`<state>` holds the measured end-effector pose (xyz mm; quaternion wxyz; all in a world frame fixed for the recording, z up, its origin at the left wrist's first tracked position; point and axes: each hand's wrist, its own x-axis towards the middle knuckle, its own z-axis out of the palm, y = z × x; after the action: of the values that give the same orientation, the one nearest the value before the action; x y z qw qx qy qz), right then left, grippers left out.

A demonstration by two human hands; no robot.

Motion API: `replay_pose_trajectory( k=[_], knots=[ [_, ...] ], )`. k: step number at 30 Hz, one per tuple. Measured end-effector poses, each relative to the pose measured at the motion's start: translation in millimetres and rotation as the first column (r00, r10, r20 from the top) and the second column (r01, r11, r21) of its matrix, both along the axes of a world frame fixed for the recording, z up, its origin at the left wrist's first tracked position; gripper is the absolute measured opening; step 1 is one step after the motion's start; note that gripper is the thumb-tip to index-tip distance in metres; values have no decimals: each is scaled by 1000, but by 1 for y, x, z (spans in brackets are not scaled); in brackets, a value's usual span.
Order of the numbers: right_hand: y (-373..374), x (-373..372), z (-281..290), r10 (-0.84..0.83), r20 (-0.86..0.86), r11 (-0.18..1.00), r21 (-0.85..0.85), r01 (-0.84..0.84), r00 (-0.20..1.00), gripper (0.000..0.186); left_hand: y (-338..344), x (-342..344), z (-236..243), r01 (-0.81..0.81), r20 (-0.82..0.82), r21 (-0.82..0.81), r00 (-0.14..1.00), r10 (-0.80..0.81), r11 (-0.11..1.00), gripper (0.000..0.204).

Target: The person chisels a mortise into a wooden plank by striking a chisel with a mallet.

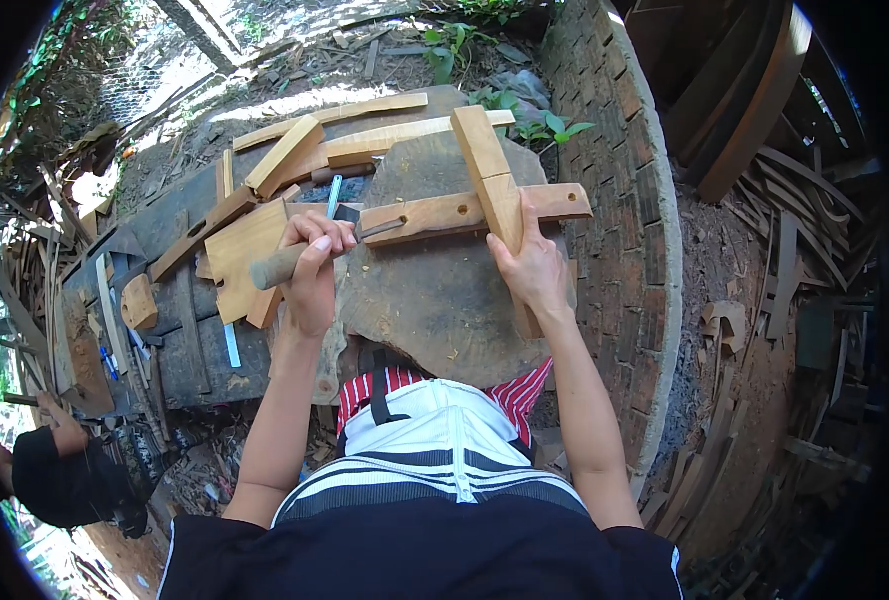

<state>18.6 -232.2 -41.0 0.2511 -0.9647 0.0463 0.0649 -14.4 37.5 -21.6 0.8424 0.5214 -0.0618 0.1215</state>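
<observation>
My left hand (pixel 313 262) is closed around the thick round wooden handle of a chisel (pixel 279 268). Its thin metal blade points right, with the tip over the left end of a wooden bar (pixel 435 217) that has several holes. My right hand (pixel 535 262) grips a squared wooden block (pixel 483 150), thumb on one side and fingers on the other. That block lies slanted across the bar, its far end pointing away from me. Both pieces rest on a thick, worn wooden slab (pixel 425 300). Whether the blade tip touches the bar I cannot tell.
Left of the slab, a dark bench (pixel 185 320) carries a flat board (pixel 242 250), cut timber pieces (pixel 287 155) and a metal strip (pixel 233 345). A brick wall (pixel 615 230) borders the right. Another person (pixel 75 475) is at the lower left. Scrap wood (pixel 715 460) lies beyond the wall.
</observation>
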Motion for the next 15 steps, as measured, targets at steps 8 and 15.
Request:
replay_pose_trajectory(
  k=[8,15],
  knots=[
    [7,-6,-2,-45,-6,997,62,46,999,83,-43,15,10,-363,-48,-189,932,360,912,31],
    [5,-1,-4,-42,5,998,41,42,999,81,-39,69,47,10,230,2,973,-10,1000,51]
  ],
)
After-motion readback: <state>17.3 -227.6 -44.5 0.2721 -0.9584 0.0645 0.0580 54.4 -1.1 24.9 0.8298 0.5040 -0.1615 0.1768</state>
